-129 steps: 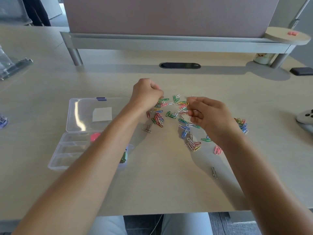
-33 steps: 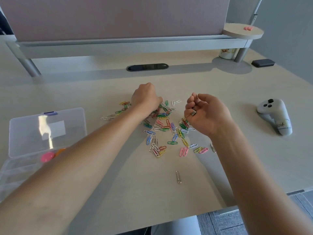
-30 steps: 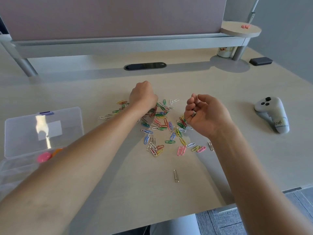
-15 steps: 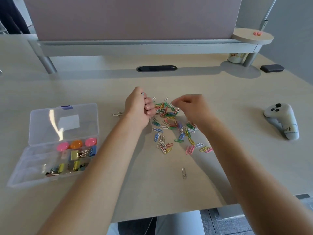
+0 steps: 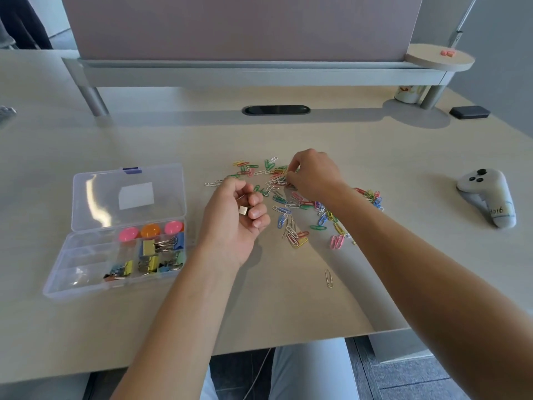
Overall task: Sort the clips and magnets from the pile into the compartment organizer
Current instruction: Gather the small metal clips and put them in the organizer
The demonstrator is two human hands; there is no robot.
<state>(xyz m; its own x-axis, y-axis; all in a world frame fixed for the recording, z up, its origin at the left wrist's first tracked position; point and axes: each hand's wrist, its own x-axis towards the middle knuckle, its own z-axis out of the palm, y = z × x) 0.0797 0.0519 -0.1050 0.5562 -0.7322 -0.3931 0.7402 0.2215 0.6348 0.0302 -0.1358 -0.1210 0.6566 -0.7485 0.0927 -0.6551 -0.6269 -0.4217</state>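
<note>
A pale wood-grain desk was backed by a mauve fabric partition on a grey metal rail. Grey carpet tiles were seen below the desk edge.

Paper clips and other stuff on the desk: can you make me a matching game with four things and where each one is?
Things:
1. small silver magnet
2. round magnets
3. lone silver paper clip
4. white controller

Places:
A. on the desk's far right
B. in the left hand
C. alone, near the desk's front edge
D. inside the organizer

Pairs: 1-B, 2-D, 3-C, 4-A
</note>
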